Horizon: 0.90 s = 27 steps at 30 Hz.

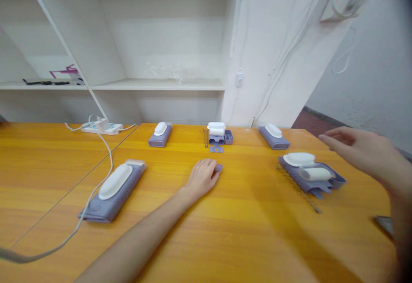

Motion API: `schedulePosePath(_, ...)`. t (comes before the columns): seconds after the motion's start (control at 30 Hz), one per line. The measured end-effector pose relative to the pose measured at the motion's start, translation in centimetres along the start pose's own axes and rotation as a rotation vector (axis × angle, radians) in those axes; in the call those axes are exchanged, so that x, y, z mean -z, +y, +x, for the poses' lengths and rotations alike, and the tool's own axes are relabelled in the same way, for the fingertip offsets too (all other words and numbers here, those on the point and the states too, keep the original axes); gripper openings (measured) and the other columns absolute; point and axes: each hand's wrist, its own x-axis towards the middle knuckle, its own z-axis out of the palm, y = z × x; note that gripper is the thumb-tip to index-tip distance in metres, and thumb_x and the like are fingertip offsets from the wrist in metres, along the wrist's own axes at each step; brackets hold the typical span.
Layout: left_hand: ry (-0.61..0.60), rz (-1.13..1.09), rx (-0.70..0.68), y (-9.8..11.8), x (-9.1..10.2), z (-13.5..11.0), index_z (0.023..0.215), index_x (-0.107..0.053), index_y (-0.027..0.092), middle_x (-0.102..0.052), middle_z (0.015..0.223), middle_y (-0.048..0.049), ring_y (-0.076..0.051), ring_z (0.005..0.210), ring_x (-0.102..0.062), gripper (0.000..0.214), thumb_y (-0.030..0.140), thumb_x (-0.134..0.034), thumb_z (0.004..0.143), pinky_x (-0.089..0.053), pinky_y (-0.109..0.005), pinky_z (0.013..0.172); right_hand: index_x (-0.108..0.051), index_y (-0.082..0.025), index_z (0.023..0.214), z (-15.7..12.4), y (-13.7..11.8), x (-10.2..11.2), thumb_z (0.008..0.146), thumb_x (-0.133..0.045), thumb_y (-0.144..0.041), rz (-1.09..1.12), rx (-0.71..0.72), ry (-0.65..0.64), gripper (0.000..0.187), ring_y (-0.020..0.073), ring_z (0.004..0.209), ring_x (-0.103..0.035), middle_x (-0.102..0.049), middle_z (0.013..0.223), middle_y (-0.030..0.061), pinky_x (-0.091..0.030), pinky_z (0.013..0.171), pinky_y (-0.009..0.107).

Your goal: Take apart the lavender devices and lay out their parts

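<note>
My left hand (201, 178) rests on the table with its fingers closed round a small flat purple plastic piece (219, 168), whose end sticks out on the right. My right hand (357, 147) hovers, slightly blurred, with fingers loosely bent and apart and nothing visible in them. Below and left of it lies a group of parts: a purple case with a white oval pad (299, 159), a white roller (316, 174), a purple tray (337, 180) and a thin dark spring-like strip (299, 190).
Similar purple cases with white pads stand at the near left (112, 193), back left (161, 135) and back right (273, 136). Another set of parts (217, 133) sits at the back. A white cable (107, 145) runs from a power strip (111, 129). White shelves (161, 84) rise behind.
</note>
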Motion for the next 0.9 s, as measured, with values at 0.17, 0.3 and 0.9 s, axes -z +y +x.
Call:
schedulePosePath(0.17,0.008,-0.046,-0.01,-0.1,-0.1,0.0,0.087,-0.048,0.02,-0.059,0.089,-0.0033,-0.019,0.086,-0.054,0.018,0.037,-0.054,0.084,-0.04,-0.031,0.076,-0.064,-0.02,0.094,-3.9,-7.4,-2.4,0.085,-0.049,-0.038,0.183,0.302,-0.119,0.025,0.0184,0.074,-0.063,-0.069,0.088,0.0056,-0.045,0.066,0.028)
schedulePosePath(0.3,0.028,-0.02,0.006,-0.1,-0.1,-0.1,0.092,-0.049,0.02,-0.058,0.094,-0.0049,-0.021,0.089,-0.053,0.024,0.041,-0.055,0.083,-0.04,-0.033,0.078,-0.06,-0.018,0.103,-8.2,-9.1,-6.3,0.088,-0.042,-0.036,0.053,0.471,-0.144,0.029,0.0233,0.089,-0.063,-0.066,0.101,0.0078,-0.047,0.077,0.035)
schedulePosePath(0.9,0.016,0.011,0.02,-0.1,-0.1,-0.1,0.094,-0.051,0.019,-0.059,0.095,-0.007,-0.022,0.089,-0.053,0.022,0.04,-0.047,0.087,-0.04,-0.036,0.077,-0.059,-0.013,0.101,-11.0,-6.5,-10.0,0.089,-0.041,-0.045,-0.325,0.341,-0.249,0.038,0.0313,0.091,-0.059,-0.062,0.093,0.015,-0.045,0.074,0.041)
